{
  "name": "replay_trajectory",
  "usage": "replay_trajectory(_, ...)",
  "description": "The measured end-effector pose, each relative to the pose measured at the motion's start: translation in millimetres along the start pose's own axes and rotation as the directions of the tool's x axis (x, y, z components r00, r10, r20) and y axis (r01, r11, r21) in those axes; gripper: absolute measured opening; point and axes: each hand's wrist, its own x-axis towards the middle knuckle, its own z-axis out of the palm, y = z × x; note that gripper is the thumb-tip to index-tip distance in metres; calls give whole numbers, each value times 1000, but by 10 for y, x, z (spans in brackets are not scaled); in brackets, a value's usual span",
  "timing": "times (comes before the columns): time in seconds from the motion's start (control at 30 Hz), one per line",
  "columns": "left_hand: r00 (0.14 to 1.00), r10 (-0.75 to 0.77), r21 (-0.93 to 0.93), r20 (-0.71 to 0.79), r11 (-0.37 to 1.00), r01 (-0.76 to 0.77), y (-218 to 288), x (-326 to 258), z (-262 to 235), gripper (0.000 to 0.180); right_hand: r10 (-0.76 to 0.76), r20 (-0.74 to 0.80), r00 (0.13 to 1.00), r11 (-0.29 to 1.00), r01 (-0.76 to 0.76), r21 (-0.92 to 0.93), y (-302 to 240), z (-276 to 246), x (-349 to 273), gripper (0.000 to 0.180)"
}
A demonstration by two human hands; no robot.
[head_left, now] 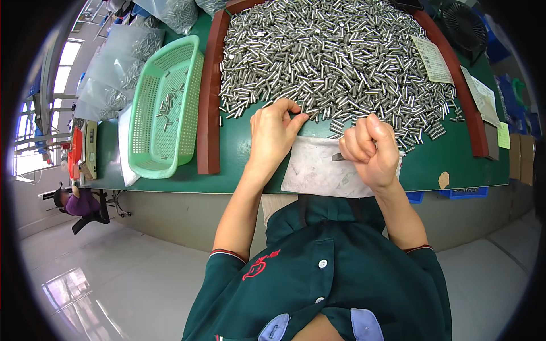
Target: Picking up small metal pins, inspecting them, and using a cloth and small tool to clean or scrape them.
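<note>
A wide spread of short, shiny metal pins [324, 57] covers the green table. At its near edge my left hand [271, 132] is closed, fingertips and thumb curled against the pins; what lies between them is hidden. Farther right, my right hand [372, 150] is curled into a fist above a stained whitish cloth [313, 167]. The end of a small dark flat piece [338, 157] sticks out of the fist on its left side; its kind cannot be made out. The cloth lies flat at the table's front edge, between my forearms.
Reddish-brown rails [209, 113] flank the pins. Left of them stands a green plastic basket [190, 108] with a few pins inside, beside clear bags of parts [116, 65]. Papers [480, 94] lie on the right rail, near a black fan [463, 31]. Another person [82, 204] sits far left.
</note>
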Motion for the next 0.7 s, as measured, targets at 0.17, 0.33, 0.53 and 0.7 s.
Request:
replay_trajectory(0.17,1000,-7,-17,-15,1000,6,-4,4,20,16,6,-14,1000,1000,-6,-16,-10,9,-5,43)
replay_trajectory(0.33,998,0,-77,-55,997,-4,-13,36,61,14,4,-19,1000,1000,-4,-11,-3,6,-10,43)
replay_trajectory(0.53,1000,30,-6,-10,1000,-30,33,53,72,10,1,-8,1000,1000,-1,-18,-22,18,-2,43)
replay_trajectory(0.7,998,12,-218,-55,976,-24,34,40,107,10,4,-15,1000,1000,-4,-10,-15,5,-7,43)
